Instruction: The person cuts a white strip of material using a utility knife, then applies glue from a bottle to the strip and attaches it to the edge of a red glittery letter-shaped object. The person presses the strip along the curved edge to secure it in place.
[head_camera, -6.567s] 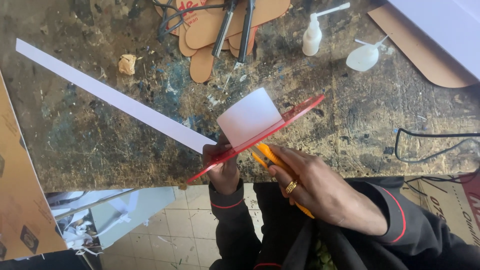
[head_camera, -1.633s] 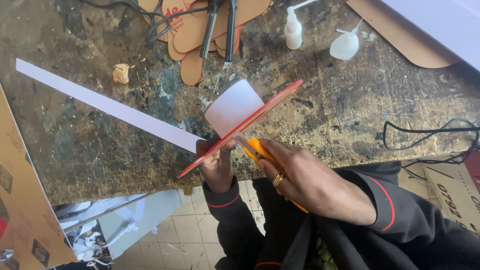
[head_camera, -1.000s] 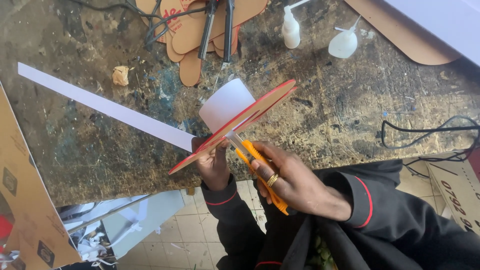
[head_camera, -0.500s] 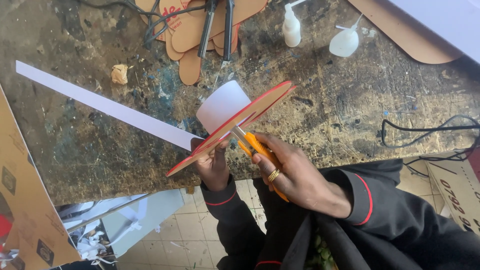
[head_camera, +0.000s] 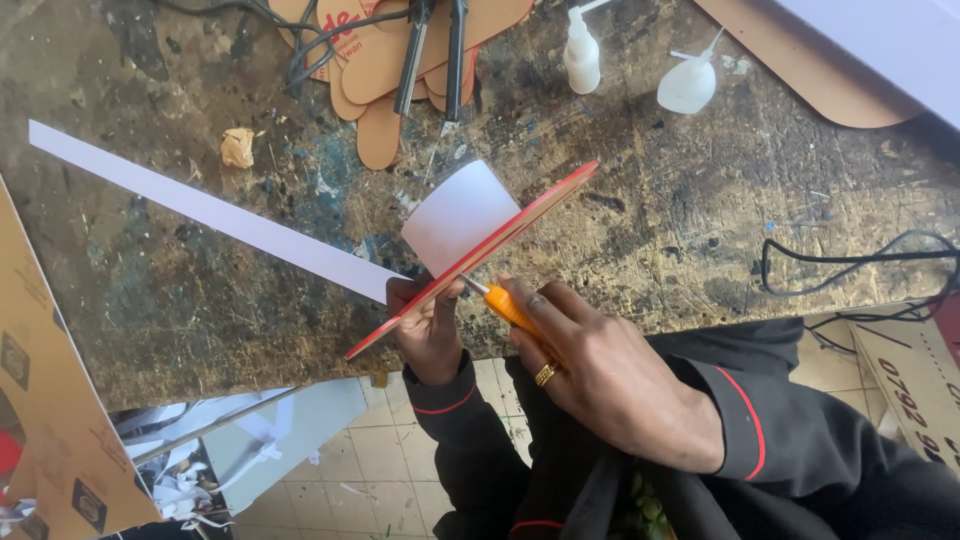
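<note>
1. The right hand (head_camera: 610, 385) is gripping orange-handled scissors (head_camera: 500, 300), its grip closed round the handle, blades hidden behind the card.
2. The left hand (head_camera: 430, 330) is pinching a red-edged card (head_camera: 470, 255) with a closed grip, holding it tilted over the bench (head_camera: 650, 240) edge.
3. A long white strip (head_camera: 200, 205) is lying just beside the card.
4. Two glue bottles (head_camera: 582, 55) are standing well apart, leaving open bench between.

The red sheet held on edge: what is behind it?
Behind the red sheet a white rounded piece shows, and a long white strip runs off left. Where they meet is covered by the sheet and the left hand.
</note>
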